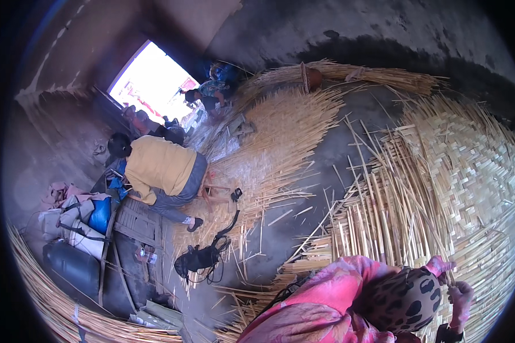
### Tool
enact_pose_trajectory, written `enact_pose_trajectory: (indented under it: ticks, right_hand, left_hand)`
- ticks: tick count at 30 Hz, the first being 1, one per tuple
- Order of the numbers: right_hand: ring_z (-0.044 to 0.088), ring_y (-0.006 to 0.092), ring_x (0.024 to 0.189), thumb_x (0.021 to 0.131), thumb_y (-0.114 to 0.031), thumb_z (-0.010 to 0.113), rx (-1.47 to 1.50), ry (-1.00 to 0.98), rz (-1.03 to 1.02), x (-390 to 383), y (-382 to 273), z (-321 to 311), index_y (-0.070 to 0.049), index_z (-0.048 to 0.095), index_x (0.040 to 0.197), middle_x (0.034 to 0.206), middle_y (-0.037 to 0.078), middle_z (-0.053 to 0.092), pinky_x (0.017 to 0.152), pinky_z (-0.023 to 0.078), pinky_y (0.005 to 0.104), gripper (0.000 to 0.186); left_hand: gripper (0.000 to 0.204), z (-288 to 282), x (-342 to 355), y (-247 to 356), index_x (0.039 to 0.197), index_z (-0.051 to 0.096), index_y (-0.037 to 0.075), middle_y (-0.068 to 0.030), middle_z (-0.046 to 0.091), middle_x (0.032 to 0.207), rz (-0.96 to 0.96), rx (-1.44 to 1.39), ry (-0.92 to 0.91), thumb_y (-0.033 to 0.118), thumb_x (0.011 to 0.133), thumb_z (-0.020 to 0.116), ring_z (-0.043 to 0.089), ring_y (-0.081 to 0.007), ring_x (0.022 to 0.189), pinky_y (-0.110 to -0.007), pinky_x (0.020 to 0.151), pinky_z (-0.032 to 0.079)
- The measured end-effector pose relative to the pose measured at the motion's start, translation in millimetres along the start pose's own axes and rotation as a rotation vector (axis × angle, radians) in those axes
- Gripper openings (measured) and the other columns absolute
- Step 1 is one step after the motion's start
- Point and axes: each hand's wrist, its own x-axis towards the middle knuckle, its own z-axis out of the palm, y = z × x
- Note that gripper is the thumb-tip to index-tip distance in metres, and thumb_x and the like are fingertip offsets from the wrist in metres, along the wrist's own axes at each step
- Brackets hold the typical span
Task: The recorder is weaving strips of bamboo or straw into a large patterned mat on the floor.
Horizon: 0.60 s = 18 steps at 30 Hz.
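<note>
Seemingly the weaving is mid-way: a co-worker in pink sleeves and a leopard-print headscarf (406,300) bends over the large woven mat of pale split-bamboo strips (469,166), one hand (460,297) at its unwoven strip ends (377,217). Neither of our 2 hands shows, so we cannot tell either grip. Further weaving would call for threading loose strips over and under.

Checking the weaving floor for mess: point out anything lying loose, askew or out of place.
Loose bamboo strips lie scattered at odd angles across the bare floor between the two woven mats. A black bag with its strap trailing sits among them. The near mat's unwoven ends splay unevenly. Nothing looks damaged.
</note>
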Motion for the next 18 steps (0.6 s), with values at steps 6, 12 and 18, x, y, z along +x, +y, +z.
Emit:
enact_pose_trajectory:
  ticks: [6,12,18]
  right_hand:
    - [0.049,0.0108,0.046,0.077,-0.013,0.062,0.381,-0.197,0.390,14,-23,-17,0.002,0.057,0.075,0.058,0.006,0.057,0.042,0.039,0.0238,0.016]
    - [0.055,0.0117,0.049,0.077,-0.007,0.056,-0.703,0.001,-0.320,-1,-34,-30,0.003,0.062,0.074,0.061,0.007,0.060,0.047,0.044,0.0234,0.012]
    - [0.055,0.0084,0.062,0.076,-0.015,0.063,0.339,-0.176,0.604,32,-115,-18,0.003,0.065,0.087,0.069,0.004,0.062,0.057,0.043,0.0219,0.021]
  left_hand:
    - [0.022,3,4,6,0.092,0.060,0.005,-0.0044,0.061,0.072,0.029,0.037,0.032,0.017,0.075,0.068,0.060,-0.0136,0.057,-0.026,0.050,0.049]
    - [0.022,11,14,-36,0.090,0.060,0.007,-0.0028,0.061,0.070,0.014,-0.117,0.099,0.020,0.075,0.069,0.059,-0.0125,0.059,-0.026,0.050,0.048]
    - [0.026,-40,51,-68,0.099,0.061,0.008,-0.0034,0.063,0.078,-0.240,-0.256,0.062,0.023,0.080,0.068,0.062,-0.0135,0.067,-0.027,0.060,0.052]
